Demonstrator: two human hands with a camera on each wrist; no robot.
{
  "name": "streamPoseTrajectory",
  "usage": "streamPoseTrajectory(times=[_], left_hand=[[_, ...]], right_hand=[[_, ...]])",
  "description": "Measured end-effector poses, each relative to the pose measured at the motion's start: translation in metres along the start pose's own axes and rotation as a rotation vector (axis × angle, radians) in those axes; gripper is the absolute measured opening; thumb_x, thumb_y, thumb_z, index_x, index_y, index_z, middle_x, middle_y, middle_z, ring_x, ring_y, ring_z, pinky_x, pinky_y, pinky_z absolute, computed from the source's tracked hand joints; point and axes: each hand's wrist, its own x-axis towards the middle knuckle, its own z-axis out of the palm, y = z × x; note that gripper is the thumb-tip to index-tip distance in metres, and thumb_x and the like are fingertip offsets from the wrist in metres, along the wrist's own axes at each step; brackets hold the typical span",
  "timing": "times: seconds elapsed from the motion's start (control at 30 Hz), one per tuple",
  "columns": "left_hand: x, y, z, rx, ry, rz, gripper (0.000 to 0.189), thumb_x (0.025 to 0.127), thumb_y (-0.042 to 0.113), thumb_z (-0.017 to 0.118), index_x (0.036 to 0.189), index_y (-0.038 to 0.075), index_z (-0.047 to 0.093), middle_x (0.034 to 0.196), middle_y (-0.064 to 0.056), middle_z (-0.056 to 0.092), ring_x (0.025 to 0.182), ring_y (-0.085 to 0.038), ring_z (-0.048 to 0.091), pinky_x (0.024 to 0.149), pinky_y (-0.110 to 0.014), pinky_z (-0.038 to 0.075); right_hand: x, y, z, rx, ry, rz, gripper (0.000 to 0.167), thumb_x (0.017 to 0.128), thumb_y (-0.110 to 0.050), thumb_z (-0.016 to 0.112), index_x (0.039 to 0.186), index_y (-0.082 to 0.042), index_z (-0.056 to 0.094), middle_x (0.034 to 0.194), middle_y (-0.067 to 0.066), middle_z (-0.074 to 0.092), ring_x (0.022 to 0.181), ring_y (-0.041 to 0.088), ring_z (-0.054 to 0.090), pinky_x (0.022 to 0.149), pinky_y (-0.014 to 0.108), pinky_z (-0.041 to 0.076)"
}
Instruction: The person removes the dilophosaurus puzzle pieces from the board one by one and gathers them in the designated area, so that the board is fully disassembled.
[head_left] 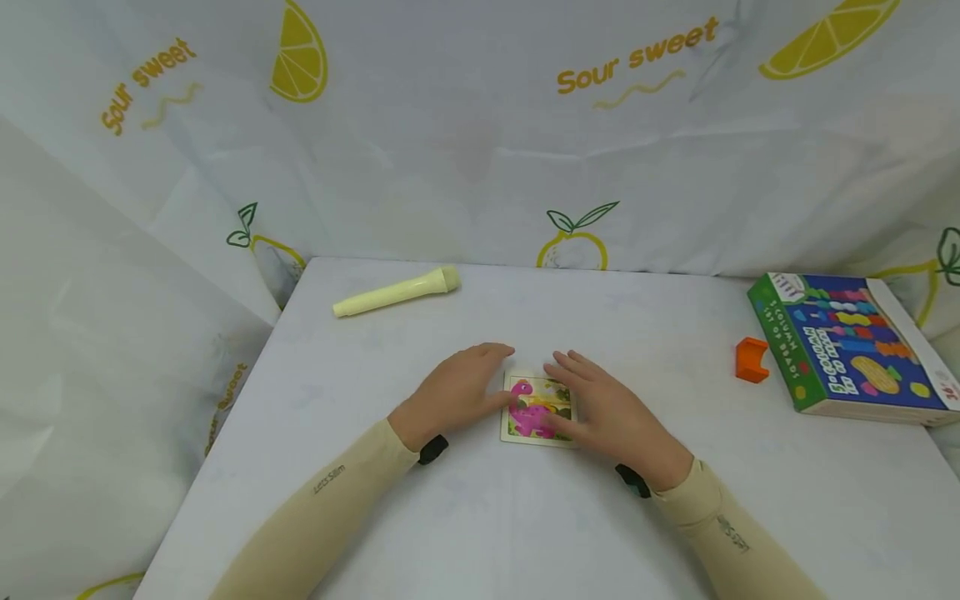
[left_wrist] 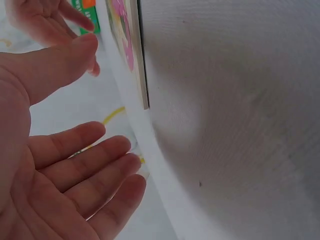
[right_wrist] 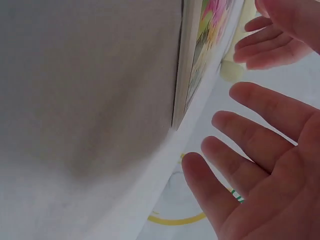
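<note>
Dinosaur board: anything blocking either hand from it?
Nothing visible. The left hand and right hand flank the dinosaur board, with nothing else between. The orange block lies off beyond the right hand, the pale yellow microphone farther back; neither obstructs.

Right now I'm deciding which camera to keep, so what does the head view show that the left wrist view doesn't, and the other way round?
Only the head view shows the pale yellow stick, the person's sleeves and the printed lemon slices.

Only the left wrist view shows the palm side of the left hand, and the picture board close up, almost edge-on.

Both share the two hands, including the right hand, the board, the tabletop and the box, though the wrist view catches only part of that box.
</note>
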Motion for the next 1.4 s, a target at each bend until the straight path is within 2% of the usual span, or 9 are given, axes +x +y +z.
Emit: streamPoseTrajectory(times=[0.1,0.23,0.5,1.07,1.2,1.4], left_hand=[[0.005,0.003,0.0,-0.033,-0.028,-0.014,0.061,0.102,0.045,0.076,0.151,0.013,0.061,0.153,-0.003,0.064,0.145,-0.022,0.059,0.122,-0.041,0.047],[0.011,0.007,-0.001,-0.04,-0.039,-0.017,0.051,0.101,0.042,0.078,0.142,0.012,0.069,0.142,-0.003,0.071,0.136,-0.022,0.066,0.118,-0.04,0.051],[0.018,0.011,-0.002,-0.03,-0.062,-0.01,0.035,0.099,0.04,0.08,0.119,0.011,0.079,0.121,-0.002,0.077,0.114,-0.019,0.071,0.106,-0.037,0.056],[0.021,0.01,0.004,-0.023,-0.063,0.001,0.034,0.098,0.043,0.08,0.115,0.013,0.08,0.124,-0.001,0.073,0.119,-0.019,0.066,0.109,-0.036,0.055],[0.021,0.009,0.007,-0.028,-0.048,0.004,0.036,0.099,0.045,0.079,0.115,0.013,0.079,0.124,-0.002,0.069,0.115,-0.018,0.063,0.106,-0.034,0.055],[0.02,0.007,0.008,-0.087,-0.038,-0.01,0.034,0.099,0.042,0.081,0.114,0.012,0.077,0.125,-0.004,0.062,0.109,-0.017,0.06,0.099,-0.034,0.055]], right_hand=[[0.003,-0.003,0.003,0.003,-0.003,-0.015,0.066,0.096,-0.037,0.084,0.15,-0.005,0.064,0.164,0.017,0.053,0.154,0.042,0.047,0.121,0.057,0.045],[0.006,-0.005,0.007,-0.006,-0.008,-0.025,0.058,0.095,-0.033,0.085,0.143,-0.005,0.069,0.161,0.017,0.057,0.148,0.039,0.055,0.117,0.054,0.05],[0.007,-0.005,0.01,-0.021,-0.047,-0.008,0.049,0.097,-0.029,0.084,0.139,-0.006,0.073,0.158,0.014,0.06,0.146,0.038,0.057,0.116,0.055,0.051],[0.007,-0.001,0.01,-0.02,-0.051,-0.004,0.049,0.096,-0.03,0.085,0.138,-0.007,0.074,0.158,0.013,0.061,0.147,0.037,0.056,0.116,0.055,0.05],[0.007,-0.001,0.01,-0.021,-0.05,-0.006,0.049,0.095,-0.029,0.085,0.138,-0.006,0.074,0.157,0.014,0.061,0.146,0.038,0.057,0.116,0.054,0.051],[0.008,-0.001,0.01,-0.013,-0.041,-0.008,0.05,0.094,-0.027,0.087,0.137,-0.005,0.074,0.156,0.014,0.062,0.145,0.038,0.058,0.116,0.054,0.05]])
